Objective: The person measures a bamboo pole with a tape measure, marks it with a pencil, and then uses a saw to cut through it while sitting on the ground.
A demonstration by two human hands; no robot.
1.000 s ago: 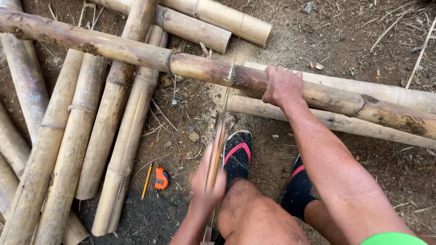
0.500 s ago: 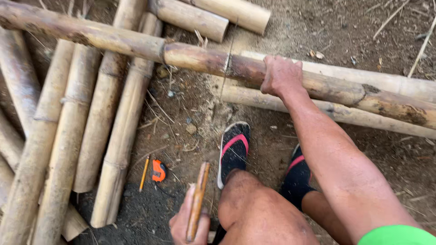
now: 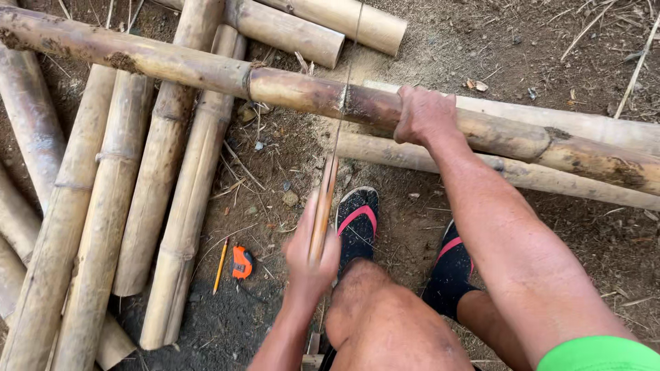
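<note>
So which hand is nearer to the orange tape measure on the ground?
Left. The left hand, gripping a saw handle, is just right of the orange tape measure. The right hand is farther up, gripping the long bamboo pole.

One head-worn camera looked steeply down from close above, facing forward over the person's knees onto the ground (image 3: 522, 48), with bamboo (image 3: 206, 69) crossing the upper frame.

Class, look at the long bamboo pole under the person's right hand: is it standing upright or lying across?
Lying across: the bamboo pole rests horizontally over other poles, with the right hand on it.
</note>
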